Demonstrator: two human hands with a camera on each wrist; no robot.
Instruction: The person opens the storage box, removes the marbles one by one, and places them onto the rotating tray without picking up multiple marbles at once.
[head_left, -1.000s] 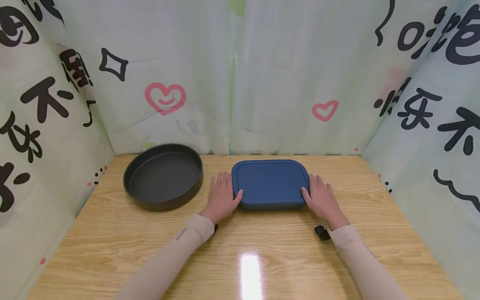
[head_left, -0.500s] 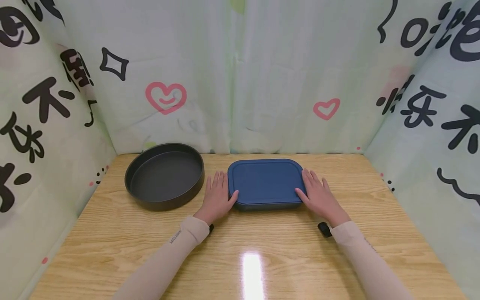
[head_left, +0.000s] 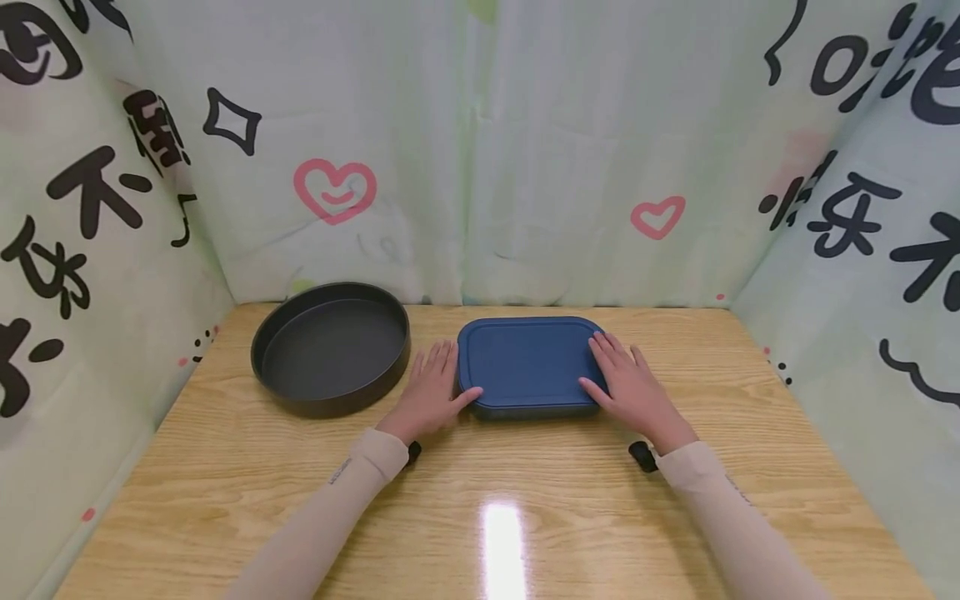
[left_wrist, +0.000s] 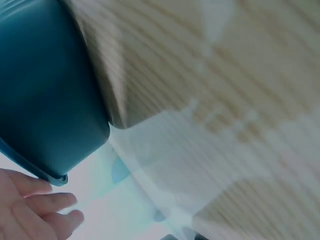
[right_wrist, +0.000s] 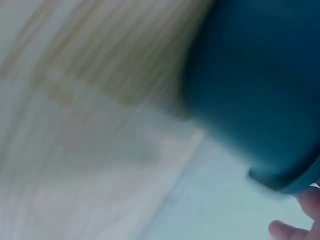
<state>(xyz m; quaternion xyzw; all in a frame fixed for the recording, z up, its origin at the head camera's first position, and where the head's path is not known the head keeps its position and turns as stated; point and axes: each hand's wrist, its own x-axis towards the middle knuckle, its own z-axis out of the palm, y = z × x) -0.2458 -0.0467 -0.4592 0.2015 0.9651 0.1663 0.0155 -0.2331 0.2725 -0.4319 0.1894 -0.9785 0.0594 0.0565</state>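
Observation:
A rectangular food container [head_left: 536, 412] with a dark body and a flat blue lid [head_left: 528, 362] sits on the table in the head view. My left hand [head_left: 426, 396] lies along its left side, fingers extended, thumb at the lid's near left corner. On the opposite side, the straight fingers of my right hand [head_left: 633, 390] rest over the lid's right edge. In the left wrist view, fingers [left_wrist: 37, 207] show close to the lid rim of the container [left_wrist: 50, 85]. The right wrist view is blurred, with fingertips [right_wrist: 310, 202] by the rim of the container [right_wrist: 260, 85].
A round, dark, deep pan [head_left: 330, 350] stands left of the container, a short gap from my left hand. The wooden table [head_left: 480, 475] reaches back to a printed curtain [head_left: 555, 167], which also hangs on both sides.
The container has shifted slightly left, nearer the pan. Both hands moved left with it, and the right fingers have come further over the lid's edge. The pan has stayed put.

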